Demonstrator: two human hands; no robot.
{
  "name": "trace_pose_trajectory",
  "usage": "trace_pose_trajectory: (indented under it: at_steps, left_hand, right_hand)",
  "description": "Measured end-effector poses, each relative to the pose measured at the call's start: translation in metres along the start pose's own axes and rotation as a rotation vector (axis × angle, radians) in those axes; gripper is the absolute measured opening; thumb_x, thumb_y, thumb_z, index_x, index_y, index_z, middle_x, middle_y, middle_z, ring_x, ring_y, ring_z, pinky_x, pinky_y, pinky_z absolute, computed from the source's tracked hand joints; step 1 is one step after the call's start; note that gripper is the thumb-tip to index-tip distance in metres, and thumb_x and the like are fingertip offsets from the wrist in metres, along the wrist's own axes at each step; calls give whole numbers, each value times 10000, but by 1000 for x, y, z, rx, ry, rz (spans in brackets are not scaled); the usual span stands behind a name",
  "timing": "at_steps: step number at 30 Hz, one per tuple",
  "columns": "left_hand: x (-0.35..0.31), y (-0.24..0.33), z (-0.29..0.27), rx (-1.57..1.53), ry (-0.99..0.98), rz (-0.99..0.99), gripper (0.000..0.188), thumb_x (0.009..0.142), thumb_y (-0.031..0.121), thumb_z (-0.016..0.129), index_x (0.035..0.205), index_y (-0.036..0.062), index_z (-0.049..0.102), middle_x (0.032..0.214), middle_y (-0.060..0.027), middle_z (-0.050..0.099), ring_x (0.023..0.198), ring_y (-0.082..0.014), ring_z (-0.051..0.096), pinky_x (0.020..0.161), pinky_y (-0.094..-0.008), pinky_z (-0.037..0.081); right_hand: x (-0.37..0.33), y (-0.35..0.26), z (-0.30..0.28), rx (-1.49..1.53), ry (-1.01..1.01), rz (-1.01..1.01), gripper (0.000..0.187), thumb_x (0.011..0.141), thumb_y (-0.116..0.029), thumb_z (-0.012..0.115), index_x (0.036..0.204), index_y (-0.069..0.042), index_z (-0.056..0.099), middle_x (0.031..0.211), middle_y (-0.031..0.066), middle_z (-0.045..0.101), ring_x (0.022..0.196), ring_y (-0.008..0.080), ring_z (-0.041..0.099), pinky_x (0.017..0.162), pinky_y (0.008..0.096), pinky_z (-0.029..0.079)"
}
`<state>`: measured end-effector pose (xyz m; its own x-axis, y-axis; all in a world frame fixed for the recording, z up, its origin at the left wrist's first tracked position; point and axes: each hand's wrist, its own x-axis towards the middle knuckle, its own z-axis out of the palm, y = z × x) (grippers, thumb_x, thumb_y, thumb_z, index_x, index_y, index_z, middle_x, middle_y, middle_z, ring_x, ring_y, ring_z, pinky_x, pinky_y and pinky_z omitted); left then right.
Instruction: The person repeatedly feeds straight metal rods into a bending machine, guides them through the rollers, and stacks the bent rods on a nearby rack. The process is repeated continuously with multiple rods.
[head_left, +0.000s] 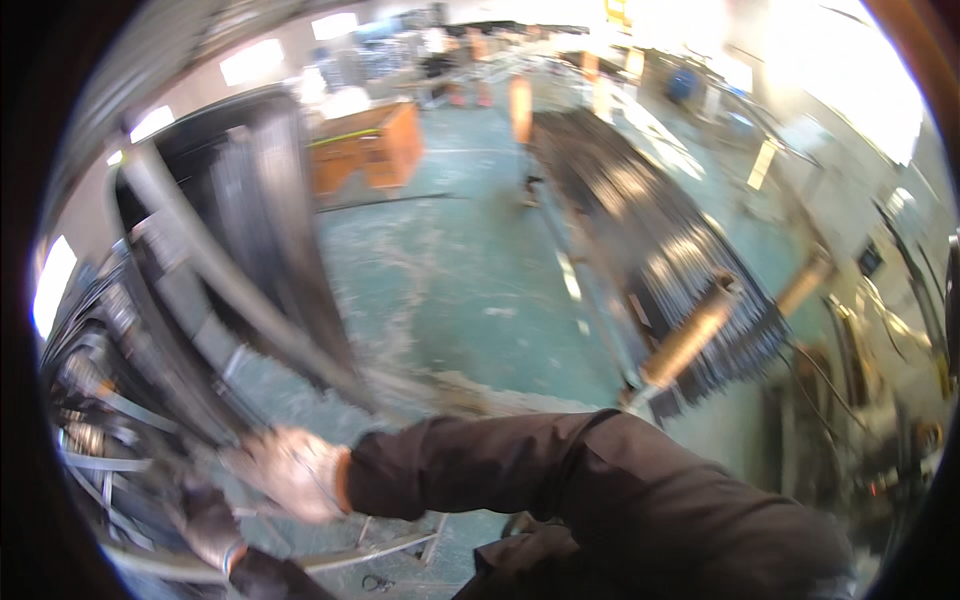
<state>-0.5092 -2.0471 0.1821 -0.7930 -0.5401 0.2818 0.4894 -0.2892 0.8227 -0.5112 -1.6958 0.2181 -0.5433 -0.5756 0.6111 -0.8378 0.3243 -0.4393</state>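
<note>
My right hand (290,472), in a pale glove with an orange cuff, reaches across to the lower left on a dark-sleeved arm. Its fingers meet the near end of long black strips (165,330). Beside it and nearer to me, my left hand (208,522) wears a glove that looks dark over the fingers. It lies against the tangle of black strips at the left rim. Motion blur smears the fingers of both hands, so their grip does not show. A curved grey metal bar (370,550) runs below the hands.
Tall black sheeting (250,190) hangs behind a slanting grey bar on the left. An orange box (390,145) stands beyond it. On the right, a long rack carries many black strips (640,220), with a brown roll-like post (690,332) at its near end. The floor (450,270) is green.
</note>
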Motion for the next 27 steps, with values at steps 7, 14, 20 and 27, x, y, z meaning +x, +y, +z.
trace_pose_trajectory:
  at_steps: [7, 14, 20, 27]
  left_hand:
    - [-118, -98, 65, -226, -151, -280, 499, 1112, 382, 655, 1488, 55, 685, 1445, -150, 716, 1327, -326, 656, 1202, -561, 484]
    - [-374, -247, 327, 35, -639, -947, 256, 1153, 227, 666, 1326, 39, 665, 1141, -111, 756, 1055, -251, 718, 962, -440, 570]
    - [-546, -254, 619, 274, -985, -453, 159, 1152, 145, 662, 1265, 36, 639, 1102, -105, 730, 957, -194, 692, 904, -400, 574]
    - [-710, -338, 771, 524, -1272, 32, 54, 1063, 55, 751, 1101, 19, 745, 1085, -104, 772, 958, -223, 745, 886, -363, 594]
  right_hand:
    - [-374, 76, -82, 27, -43, 939, 531, 1012, -257, 812, 1482, -58, 666, 1395, 231, 748, 1304, 427, 716, 1104, 522, 590]
    - [-723, 65, -240, -495, 604, 1826, 688, 904, -352, 879, 1482, -66, 639, 1341, 245, 757, 1230, 447, 729, 1062, 529, 583]
    - [-914, 138, -364, -722, 434, 2002, 1119, 816, -545, 969, 1641, -2, 443, 1625, 215, 539, 1521, 424, 482, 1260, 551, 416]
    - [-933, 217, -427, -660, 184, 2051, 1254, 809, -699, 915, 1655, 59, 384, 1615, 262, 494, 1551, 420, 422, 1310, 548, 332]
